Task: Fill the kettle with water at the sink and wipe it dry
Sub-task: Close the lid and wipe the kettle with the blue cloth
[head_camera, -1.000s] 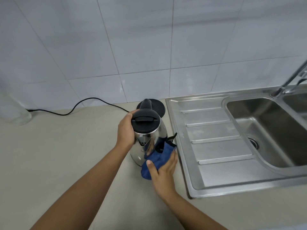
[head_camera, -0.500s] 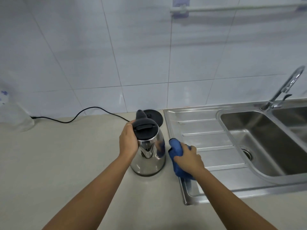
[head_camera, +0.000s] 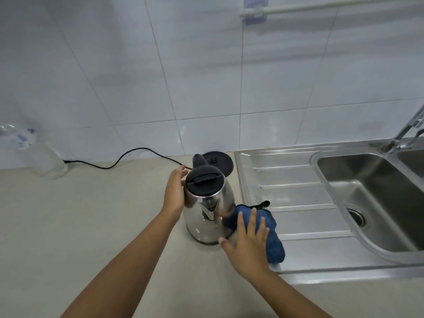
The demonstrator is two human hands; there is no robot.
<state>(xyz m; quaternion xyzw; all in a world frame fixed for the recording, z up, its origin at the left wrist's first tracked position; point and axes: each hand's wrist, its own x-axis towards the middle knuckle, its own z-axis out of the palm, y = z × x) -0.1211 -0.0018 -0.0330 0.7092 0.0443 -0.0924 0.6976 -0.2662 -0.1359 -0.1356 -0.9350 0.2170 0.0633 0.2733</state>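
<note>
Kettle on the counter, one hand steadying it, the other pressing a cloth to its side

The left hand (head_camera: 175,193) has its fingers (head_camera: 182,172) loosely curved against the kettle's left side just under the lid, palm on the steel rather than closed round it. The right hand (head_camera: 249,239) lies flat with fingers (head_camera: 252,220) spread, pressing a blue cloth (head_camera: 273,235) against the lower right of the kettle (head_camera: 206,216); the cloth is pinned under the palm, not gripped. The kettle stands upright on the beige counter (head_camera: 91,226), black lid (head_camera: 204,183) shut, just left of the steel sink's (head_camera: 298,198) drainboard, over which the cloth partly lies. Its round black base (head_camera: 218,161) sits just behind it by the tiled wall, a black cord (head_camera: 128,157) trailing left. The tap (head_camera: 406,129) rises at far right.
</note>
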